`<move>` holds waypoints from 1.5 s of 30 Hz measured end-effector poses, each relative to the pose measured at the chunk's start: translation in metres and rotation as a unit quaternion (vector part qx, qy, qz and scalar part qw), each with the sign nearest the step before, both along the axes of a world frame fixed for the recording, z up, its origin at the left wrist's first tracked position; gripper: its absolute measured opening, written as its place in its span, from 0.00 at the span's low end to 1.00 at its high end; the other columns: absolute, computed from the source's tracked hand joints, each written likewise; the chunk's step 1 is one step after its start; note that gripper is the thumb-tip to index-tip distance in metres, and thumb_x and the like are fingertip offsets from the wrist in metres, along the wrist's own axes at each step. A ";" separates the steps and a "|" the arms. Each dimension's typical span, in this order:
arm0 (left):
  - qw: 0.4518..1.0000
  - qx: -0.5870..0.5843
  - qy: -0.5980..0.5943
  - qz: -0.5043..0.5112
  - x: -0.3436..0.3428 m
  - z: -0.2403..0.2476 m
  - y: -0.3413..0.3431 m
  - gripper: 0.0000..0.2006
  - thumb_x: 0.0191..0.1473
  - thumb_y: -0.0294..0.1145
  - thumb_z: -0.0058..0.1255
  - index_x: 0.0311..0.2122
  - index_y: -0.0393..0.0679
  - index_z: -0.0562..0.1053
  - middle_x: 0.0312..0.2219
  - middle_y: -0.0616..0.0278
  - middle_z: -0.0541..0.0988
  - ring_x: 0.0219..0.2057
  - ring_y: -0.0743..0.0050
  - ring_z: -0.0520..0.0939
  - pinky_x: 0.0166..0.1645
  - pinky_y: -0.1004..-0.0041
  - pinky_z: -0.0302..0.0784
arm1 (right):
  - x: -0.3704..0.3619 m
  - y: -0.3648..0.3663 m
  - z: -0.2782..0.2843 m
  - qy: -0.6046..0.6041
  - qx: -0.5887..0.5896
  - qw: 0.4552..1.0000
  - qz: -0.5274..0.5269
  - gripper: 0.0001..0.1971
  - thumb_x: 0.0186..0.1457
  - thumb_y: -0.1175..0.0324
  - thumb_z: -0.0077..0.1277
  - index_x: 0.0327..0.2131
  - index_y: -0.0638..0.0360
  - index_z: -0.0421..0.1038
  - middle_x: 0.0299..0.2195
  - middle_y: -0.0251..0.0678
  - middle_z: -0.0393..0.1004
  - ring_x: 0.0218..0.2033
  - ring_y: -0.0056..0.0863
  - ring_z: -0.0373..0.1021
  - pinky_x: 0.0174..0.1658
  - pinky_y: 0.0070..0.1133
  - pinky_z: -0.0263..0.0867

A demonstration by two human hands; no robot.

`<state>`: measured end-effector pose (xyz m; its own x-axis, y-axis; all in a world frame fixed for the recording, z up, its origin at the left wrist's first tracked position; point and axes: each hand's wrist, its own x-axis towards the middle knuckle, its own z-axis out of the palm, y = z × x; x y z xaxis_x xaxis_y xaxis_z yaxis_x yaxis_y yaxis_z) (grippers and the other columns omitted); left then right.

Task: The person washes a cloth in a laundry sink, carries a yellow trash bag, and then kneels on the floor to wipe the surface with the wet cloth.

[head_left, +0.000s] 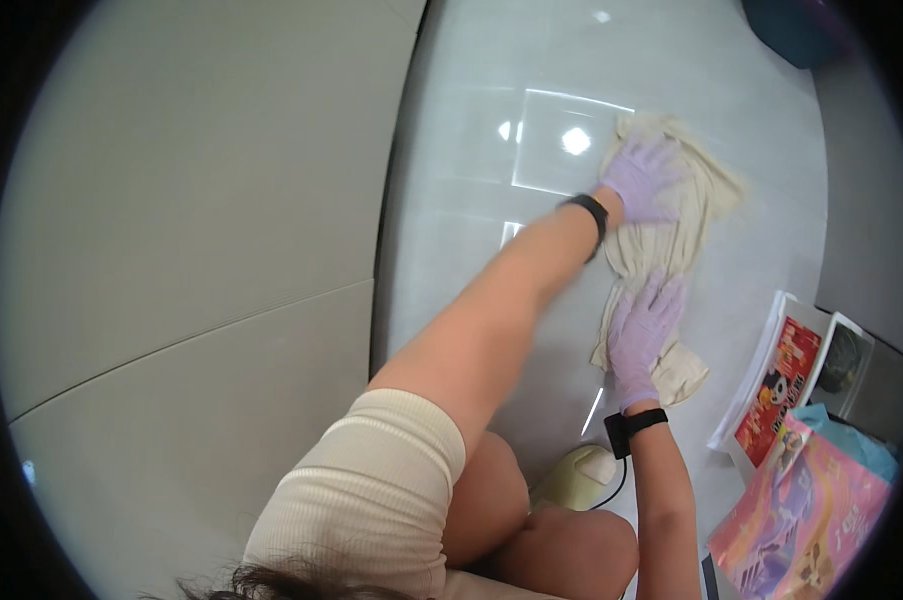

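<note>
A cream cloth (661,250) lies bunched and wrinkled on the shiny light-grey floor. On its far part rests my left hand (643,180) in a lilac glove, palm down, fingers spread and slightly blurred. Closer to me, my right hand (646,335), gloved the same way, lies flat over the cloth's near part with its fingers stretched forward. Neither hand closes round the fabric. Each wrist wears a black band, and a cable runs down from the right one.
Tall beige cabinet panels (201,200) line the left side. At the right stand a white container with a red label (781,390) and a pink patterned bag (806,510). A dark teal bin (796,30) is at the far right. My pale slipper (576,478) shows beside my knees.
</note>
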<state>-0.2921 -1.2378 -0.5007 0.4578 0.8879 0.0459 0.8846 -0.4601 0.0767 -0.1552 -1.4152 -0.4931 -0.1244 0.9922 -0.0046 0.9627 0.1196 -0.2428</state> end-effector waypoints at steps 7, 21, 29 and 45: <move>0.993 0.042 0.005 0.108 -0.147 -0.003 0.034 0.40 0.48 0.72 0.34 0.64 0.65 0.52 0.64 0.53 0.49 0.65 0.53 0.47 0.66 0.51 0.30 | -0.089 0.071 0.004 0.074 0.002 0.983 0.166 0.30 0.57 0.58 0.43 0.62 0.49 0.51 0.62 0.48 0.48 0.61 0.51 0.46 0.63 0.39 0.43; 0.869 0.003 0.020 0.494 -0.196 -0.014 -0.124 0.44 0.51 0.67 0.37 0.65 0.47 0.47 0.61 0.34 0.46 0.61 0.35 0.49 0.65 0.54 0.40 | -0.097 0.090 0.006 0.054 -0.019 0.907 0.418 0.26 0.57 0.55 0.44 0.60 0.35 0.56 0.62 0.31 0.53 0.62 0.43 0.49 0.65 0.37 0.41; 0.840 -0.083 0.001 0.537 -0.153 0.006 -0.220 0.45 0.51 0.63 0.41 0.65 0.44 0.44 0.62 0.34 0.41 0.63 0.35 0.43 0.65 0.49 0.35 | -0.058 0.039 0.016 0.019 -0.066 0.860 0.506 0.26 0.58 0.56 0.42 0.61 0.34 0.54 0.62 0.30 0.53 0.62 0.38 0.49 0.65 0.37 0.40; 0.915 -0.108 -0.010 0.389 -0.101 0.036 -0.318 0.39 0.50 0.55 0.47 0.65 0.54 0.50 0.65 0.50 0.41 0.65 0.41 0.41 0.64 0.45 0.30 | 0.072 -0.098 0.035 0.040 -0.119 0.992 0.029 0.31 0.55 0.58 0.46 0.61 0.48 0.52 0.61 0.41 0.52 0.61 0.40 0.51 0.62 0.35 0.46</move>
<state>-0.3936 -1.5556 -0.4647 -0.3154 0.9342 -0.1668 0.9353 0.3357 0.1120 -0.0828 -1.5136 -0.4585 -0.1913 0.9555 -0.2245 0.9321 0.1052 -0.3465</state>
